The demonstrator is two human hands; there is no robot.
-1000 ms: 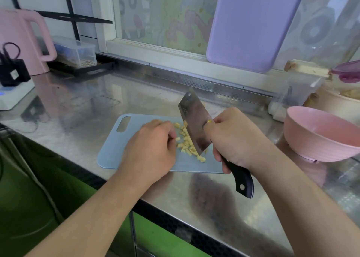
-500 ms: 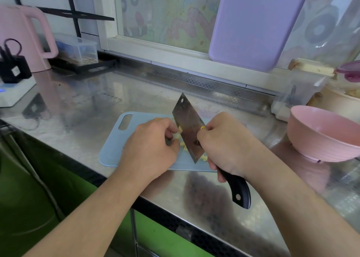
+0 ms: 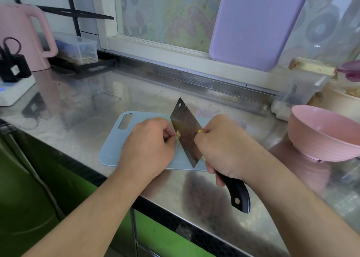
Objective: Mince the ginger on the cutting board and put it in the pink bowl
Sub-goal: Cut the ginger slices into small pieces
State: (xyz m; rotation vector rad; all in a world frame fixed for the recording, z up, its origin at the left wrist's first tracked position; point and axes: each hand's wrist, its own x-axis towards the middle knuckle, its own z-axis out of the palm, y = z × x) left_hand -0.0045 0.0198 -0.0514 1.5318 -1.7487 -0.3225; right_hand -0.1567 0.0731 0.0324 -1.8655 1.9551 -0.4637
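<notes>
Two hands are working close together over one blue board [image 3: 113, 149]: the right hand [image 3: 224, 149] is gripping the cleaver [image 3: 185, 132] with fingers wrapped round the black handle up near the blade, and the left hand [image 3: 148, 147] is resting with fingers curled, knuckles just beside the blade's flat. Ginger [image 3: 178, 134] is lying on the board between that hand and the blade, mostly hidden; only a few pale bits are showing, so no piece count is possible. Whether the left fingertips are pinching ginger cannot be told. Chief risk, in my judgement: the edge is coming down very near the left knuckles, and a fingertip straying out from under the curl would be cut. Second risk: the board is sitting near the counter [image 3: 78, 104] edge on slick steel and could be sliding under chopping force. Third: bits sticking to the blade could be scattering off the board. One pink bowl [image 3: 319, 137] is standing well to the right, holding no ginger that is visible. One cleaver, one board, one bowl counted.
</notes>
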